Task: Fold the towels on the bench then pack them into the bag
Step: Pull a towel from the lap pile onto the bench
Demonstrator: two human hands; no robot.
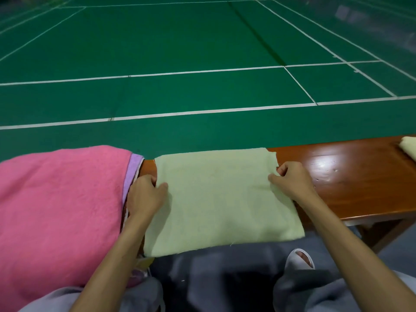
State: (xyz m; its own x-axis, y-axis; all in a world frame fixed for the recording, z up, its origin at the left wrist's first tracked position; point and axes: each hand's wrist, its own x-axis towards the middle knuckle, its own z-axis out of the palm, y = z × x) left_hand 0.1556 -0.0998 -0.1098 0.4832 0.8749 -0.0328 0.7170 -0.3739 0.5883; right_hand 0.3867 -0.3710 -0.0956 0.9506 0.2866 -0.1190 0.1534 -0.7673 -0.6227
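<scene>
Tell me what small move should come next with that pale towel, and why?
Probably carry the right hand across to the left hand, folding the pale towel in half: it lies flat on the bench, and each hand pinches one side edge.

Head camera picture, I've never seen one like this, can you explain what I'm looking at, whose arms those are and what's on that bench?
There is no machine here. A person wears one camera on the head, looking forward and down, so the two bare arms are their own. A pale green towel lies spread across a wooden bench. The left hand pinches its left edge, the right hand its right edge. A big pink towel is heaped at the left; another pale towel sits on the bench at far right. Behind is a green court floor. No bag shows.
</scene>
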